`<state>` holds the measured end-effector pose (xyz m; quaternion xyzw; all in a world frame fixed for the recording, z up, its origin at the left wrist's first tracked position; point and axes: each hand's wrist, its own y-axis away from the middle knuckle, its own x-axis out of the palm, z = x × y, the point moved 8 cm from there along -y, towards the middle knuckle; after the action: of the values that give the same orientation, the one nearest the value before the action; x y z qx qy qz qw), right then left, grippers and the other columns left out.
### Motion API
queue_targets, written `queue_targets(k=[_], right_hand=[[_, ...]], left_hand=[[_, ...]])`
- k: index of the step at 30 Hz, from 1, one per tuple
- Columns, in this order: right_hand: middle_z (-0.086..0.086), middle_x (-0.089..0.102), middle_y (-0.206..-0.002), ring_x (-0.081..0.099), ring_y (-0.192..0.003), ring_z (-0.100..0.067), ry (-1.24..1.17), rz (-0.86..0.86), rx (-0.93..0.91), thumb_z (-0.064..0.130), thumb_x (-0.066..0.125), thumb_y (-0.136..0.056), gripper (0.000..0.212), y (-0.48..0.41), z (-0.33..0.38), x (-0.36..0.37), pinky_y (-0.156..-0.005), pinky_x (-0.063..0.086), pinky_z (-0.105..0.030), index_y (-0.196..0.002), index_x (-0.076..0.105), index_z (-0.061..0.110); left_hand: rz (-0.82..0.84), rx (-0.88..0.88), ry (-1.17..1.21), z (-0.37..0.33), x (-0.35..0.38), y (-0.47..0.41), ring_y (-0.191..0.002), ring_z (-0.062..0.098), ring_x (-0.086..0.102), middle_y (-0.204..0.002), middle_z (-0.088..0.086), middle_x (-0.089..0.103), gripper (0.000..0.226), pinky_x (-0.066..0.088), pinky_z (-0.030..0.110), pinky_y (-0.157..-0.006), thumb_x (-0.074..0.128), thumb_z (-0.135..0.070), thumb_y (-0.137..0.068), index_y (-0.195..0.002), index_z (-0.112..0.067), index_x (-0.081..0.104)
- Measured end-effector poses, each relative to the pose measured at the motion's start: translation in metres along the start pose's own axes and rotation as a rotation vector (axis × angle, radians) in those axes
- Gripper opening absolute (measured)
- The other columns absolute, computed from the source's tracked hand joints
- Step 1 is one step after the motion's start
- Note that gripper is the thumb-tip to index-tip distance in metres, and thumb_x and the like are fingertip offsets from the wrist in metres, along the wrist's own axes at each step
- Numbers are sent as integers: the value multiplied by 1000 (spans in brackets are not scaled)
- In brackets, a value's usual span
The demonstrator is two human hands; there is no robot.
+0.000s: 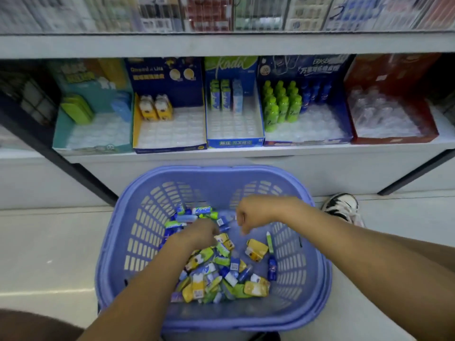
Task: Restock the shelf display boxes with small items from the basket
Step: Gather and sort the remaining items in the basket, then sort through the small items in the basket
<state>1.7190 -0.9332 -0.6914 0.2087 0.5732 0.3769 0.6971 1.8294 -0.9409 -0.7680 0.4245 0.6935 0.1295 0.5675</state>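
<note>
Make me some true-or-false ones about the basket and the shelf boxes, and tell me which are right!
1. The left hand and the right hand both reach into the basket. True.
2. The basket stands on the shelf. False: it stands on the floor below the shelf.
3. The green bottles stand in the red box. False: they stand in the dark blue box beside it.
4. The basket is blue-purple with slotted walls. True.
</note>
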Motion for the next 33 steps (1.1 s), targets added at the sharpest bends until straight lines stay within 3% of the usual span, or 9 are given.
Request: queue_targets(k=[3,8,15,19,22,25,27,29,33], right_hand=[[-15,63,-116,59,-98,-28,114,188,-2,23,68,-84,41,-38,2,80,-77,47,-34,-121,60,6],[-21,36,-137,53,-98,-35,155,125,-96,7,65,-84,68,-65,-5,130,-70,33,-32,-142,30,16],[-20,40,-136,45,-116,-38,442,128,-151,11,71,-79,64,-72,-7,154,-84,41,-45,-133,38,5],[-20,60,-106,57,-97,-37,515,188,-168,7,58,-88,26,-74,-2,164,-76,47,-43,-114,54,1],[-15,46,-65,53,-79,-36,571,124,-191,-4,48,-87,26,-76,1,164,-72,38,-41,-112,56,-2],[-17,46,-64,57,-86,-35,626,141,-188,-2,50,-86,16,-74,0,164,-71,34,-39,-93,65,-3],[-14,54,-69,54,-78,-32,597,170,-149,9,56,-86,16,-74,-3,159,-67,35,-36,-71,61,6],[-7,39,-57,41,-65,-27,472,190,-77,14,62,-83,36,-75,-10,147,-60,32,-31,-53,42,14],[-1,55,-57,53,-61,-18,106,276,46,31,72,-76,25,-63,-16,107,-61,44,-27,-62,60,14]], left_hand=[[169,-25,-33,32,42,4,-112,29,56,-119,12,56,28,44,33,-86,61,-16,-88,-116,-11,60],[264,23,-25,42,71,5,-107,30,58,-121,15,60,31,47,37,-87,60,-18,-90,-118,-4,61],[313,13,57,40,81,-3,-105,27,62,-126,13,58,44,52,35,-84,62,-19,-91,-134,-11,51],[310,11,85,41,81,-4,-102,29,62,-119,14,62,40,52,39,-88,63,-19,-90,-128,-6,57],[273,18,90,37,76,-6,-92,26,57,-103,14,57,27,50,41,-90,60,-16,-92,-112,2,64],[161,28,162,31,62,-10,-83,22,49,-94,11,48,4,46,35,-77,57,-11,-90,-88,-7,57],[97,27,268,28,52,-11,-83,23,52,-94,12,51,3,49,37,-80,60,-10,-88,-91,-10,62],[87,21,389,25,45,-11,-95,28,59,-107,13,59,20,51,40,-89,66,-11,-86,-106,-10,66],[140,39,523,17,37,-9,-111,28,58,-126,8,59,48,48,38,-92,75,-19,-80,-125,-13,59]])
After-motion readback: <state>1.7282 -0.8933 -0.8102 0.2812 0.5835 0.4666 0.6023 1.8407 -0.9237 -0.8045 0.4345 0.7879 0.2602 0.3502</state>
